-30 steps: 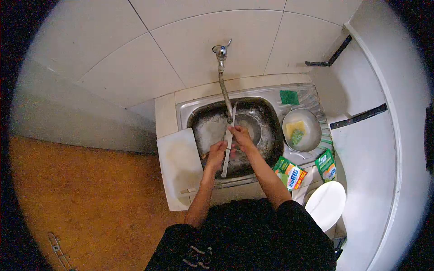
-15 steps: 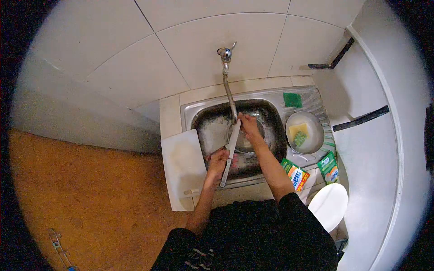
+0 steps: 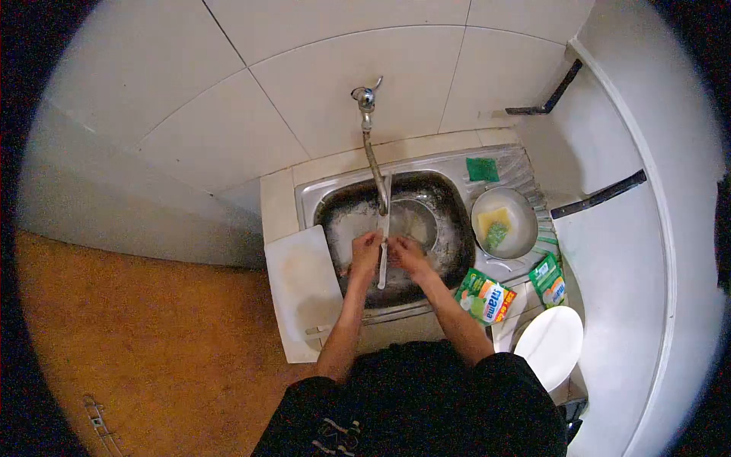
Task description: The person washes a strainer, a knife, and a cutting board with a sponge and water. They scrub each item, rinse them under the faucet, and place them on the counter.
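A long knife [image 3: 384,222] with a pale handle is held nearly upright in the view, over the dark-stained sink [image 3: 335,274]. My left hand [image 3: 367,251] is closed on it near the handle from the left. Close by on the right, my right hand [image 3: 407,254] has bent fingers at the knife's edge; its fingertips are partly hidden. The upper part of the blade lies beside the end of the faucet hose [image 3: 375,164]. Behind the hands, a round metal lid or bowl [image 3: 415,221] rests in the sink.
Left of the sink lies a white cutting board [image 3: 301,282]. On the right are a green scouring pad [image 3: 482,169], a metal bowl [image 3: 525,228] holding a yellow sponge [image 3: 491,221], two green packets [image 3: 487,295] [image 3: 548,280] and a white plate [image 3: 552,346].
The knife has turned more upright and moved slightly left. My right hand has come down from the blade's upper end to beside my left hand. The view has shifted slightly.
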### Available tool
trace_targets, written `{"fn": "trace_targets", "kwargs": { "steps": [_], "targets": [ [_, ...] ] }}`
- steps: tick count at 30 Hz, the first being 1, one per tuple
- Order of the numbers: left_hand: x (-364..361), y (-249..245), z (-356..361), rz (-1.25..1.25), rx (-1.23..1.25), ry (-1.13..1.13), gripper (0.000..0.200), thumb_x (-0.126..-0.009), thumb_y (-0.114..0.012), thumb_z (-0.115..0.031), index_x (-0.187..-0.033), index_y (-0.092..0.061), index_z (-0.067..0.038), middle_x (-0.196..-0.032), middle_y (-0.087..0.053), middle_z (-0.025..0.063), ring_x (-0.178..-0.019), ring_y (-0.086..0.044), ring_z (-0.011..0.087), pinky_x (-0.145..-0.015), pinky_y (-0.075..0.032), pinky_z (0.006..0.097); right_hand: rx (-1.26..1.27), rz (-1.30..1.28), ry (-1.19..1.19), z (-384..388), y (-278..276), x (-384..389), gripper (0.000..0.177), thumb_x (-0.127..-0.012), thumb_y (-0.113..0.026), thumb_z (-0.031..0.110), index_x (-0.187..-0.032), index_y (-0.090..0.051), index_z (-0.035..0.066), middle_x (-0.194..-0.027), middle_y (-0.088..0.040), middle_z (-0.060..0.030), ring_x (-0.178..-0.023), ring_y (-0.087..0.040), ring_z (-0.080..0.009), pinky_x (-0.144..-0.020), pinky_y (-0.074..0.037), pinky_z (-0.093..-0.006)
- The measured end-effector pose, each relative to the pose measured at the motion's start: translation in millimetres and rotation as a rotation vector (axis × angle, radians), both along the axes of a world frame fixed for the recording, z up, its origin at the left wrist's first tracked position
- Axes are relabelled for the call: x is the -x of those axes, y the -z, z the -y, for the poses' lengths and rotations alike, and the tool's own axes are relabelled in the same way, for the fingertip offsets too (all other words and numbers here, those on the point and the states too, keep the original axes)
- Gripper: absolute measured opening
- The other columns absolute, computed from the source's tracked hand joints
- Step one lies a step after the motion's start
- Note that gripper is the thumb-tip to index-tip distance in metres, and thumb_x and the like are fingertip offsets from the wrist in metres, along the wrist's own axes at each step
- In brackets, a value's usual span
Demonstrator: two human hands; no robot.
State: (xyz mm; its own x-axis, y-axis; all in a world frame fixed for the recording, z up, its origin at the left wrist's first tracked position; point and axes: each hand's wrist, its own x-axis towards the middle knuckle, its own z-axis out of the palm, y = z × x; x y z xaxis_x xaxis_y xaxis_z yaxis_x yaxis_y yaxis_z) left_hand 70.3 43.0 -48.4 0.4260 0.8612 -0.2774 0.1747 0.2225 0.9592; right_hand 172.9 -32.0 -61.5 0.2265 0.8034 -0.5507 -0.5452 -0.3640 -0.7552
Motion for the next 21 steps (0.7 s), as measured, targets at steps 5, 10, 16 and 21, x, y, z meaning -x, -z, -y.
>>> {"fn": "trace_targets", "kwargs": {
  "steps": [5, 10, 16, 21],
  "targets": [
    [-37, -20, 1, -0.005, -0.219, -0.090, 0.027, -0.082, -0.054, -0.022, -0.076, -0.058, 0.003, -0.060, -0.055, 0.0027, -0.050, -0.046, 0.0083, -0.047, -0.041, 0.0256, -0.051, 0.209, -0.004, 4, 33, 5, 0.032, -0.082, -0.053, 0.020, -0.109, -0.042, 0.008, -0.070, -0.050, 0.0025, -0.060, -0.048, -0.0071, -0.053, -0.041, -0.0224],
    [-49, -15, -13, -0.030, 0.032, -0.096, 0.028, -0.081, -0.056, -0.026, -0.078, -0.058, 0.002, -0.054, -0.050, 0.0001, -0.045, -0.043, 0.0084, -0.045, -0.039, 0.0252, -0.027, 0.156, 0.144, 11, -16, 7, 0.037, -0.083, -0.053, 0.022, -0.115, -0.039, 0.009, -0.064, -0.044, 0.0033, -0.047, -0.036, -0.0054, -0.038, -0.027, -0.0193],
    [-53, -9, -28, 0.038, 0.200, -0.026, 0.031, -0.080, -0.055, -0.035, -0.080, -0.055, -0.004, -0.068, -0.053, 0.0033, -0.060, -0.049, 0.0120, -0.050, -0.040, 0.0260, -0.154, -0.477, 0.029, 22, -26, -10, 0.031, -0.086, -0.046, 0.031, -0.103, -0.050, 0.006, -0.060, -0.041, 0.0030, -0.042, -0.032, -0.0062, -0.035, -0.026, -0.0187],
    [-48, -3, -35, -0.133, -0.112, -0.027, 0.031, -0.077, -0.058, -0.030, -0.083, -0.053, 0.000, -0.066, -0.053, 0.0078, -0.060, -0.049, 0.0189, -0.055, -0.044, 0.0338, -0.129, -0.386, 0.001, 18, -19, -3, 0.032, -0.086, -0.044, 0.034, -0.096, -0.053, 0.004, -0.058, -0.041, 0.0015, -0.042, -0.033, -0.0074, -0.035, -0.027, -0.0195]
  ]
}}
